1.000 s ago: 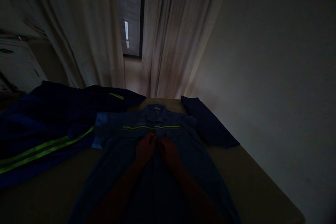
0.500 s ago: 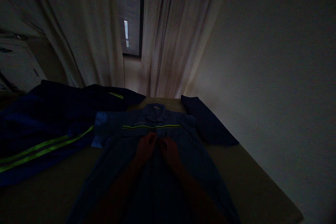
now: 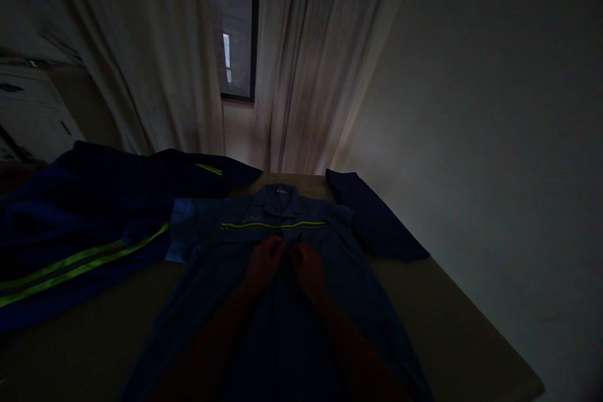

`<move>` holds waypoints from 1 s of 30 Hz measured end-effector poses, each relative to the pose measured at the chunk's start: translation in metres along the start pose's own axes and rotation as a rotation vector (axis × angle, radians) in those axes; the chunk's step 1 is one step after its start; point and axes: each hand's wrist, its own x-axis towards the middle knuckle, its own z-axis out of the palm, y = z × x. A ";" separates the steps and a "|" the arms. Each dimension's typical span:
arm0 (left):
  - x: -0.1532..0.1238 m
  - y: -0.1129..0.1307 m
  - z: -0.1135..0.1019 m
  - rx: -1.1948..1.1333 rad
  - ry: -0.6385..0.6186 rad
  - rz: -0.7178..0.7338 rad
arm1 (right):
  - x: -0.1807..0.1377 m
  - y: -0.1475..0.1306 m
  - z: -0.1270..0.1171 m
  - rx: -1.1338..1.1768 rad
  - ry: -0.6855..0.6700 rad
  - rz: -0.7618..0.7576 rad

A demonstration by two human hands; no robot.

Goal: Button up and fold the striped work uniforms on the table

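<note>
A blue work jacket [image 3: 226, 251] with a yellow-green reflective stripe across the chest lies flat, front up, on a table [image 3: 443, 326]. My left hand [image 3: 264, 262] and my right hand [image 3: 306, 267] meet at the jacket's centre front, just below the stripe. Both hands have their fingers curled and pinched on the front edges of the cloth. The room is very dark, so small details at the fingertips stay hidden. The jacket's right sleeve [image 3: 377, 223] stretches out toward the wall.
A second dark blue garment [image 3: 85, 226] with reflective stripes is heaped on the table's left side. Pale curtains [image 3: 301, 63] and a narrow window [image 3: 230, 25] stand behind the table. A plain wall [image 3: 494, 138] runs close along the right edge.
Both hands have crept slightly up the jacket front toward the stripe, still pinched together. The view shifted a little.
</note>
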 end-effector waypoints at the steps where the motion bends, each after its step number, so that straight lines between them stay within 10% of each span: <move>1: 0.000 -0.001 0.001 0.012 -0.006 0.002 | 0.000 0.001 0.001 0.014 0.005 0.007; 19: 0.002 -0.024 -0.012 0.161 -0.245 0.150 | 0.000 -0.007 -0.003 0.014 -0.049 0.000; 30: -0.012 -0.013 -0.012 0.302 -0.151 0.233 | -0.003 -0.011 0.002 -0.192 -0.083 0.019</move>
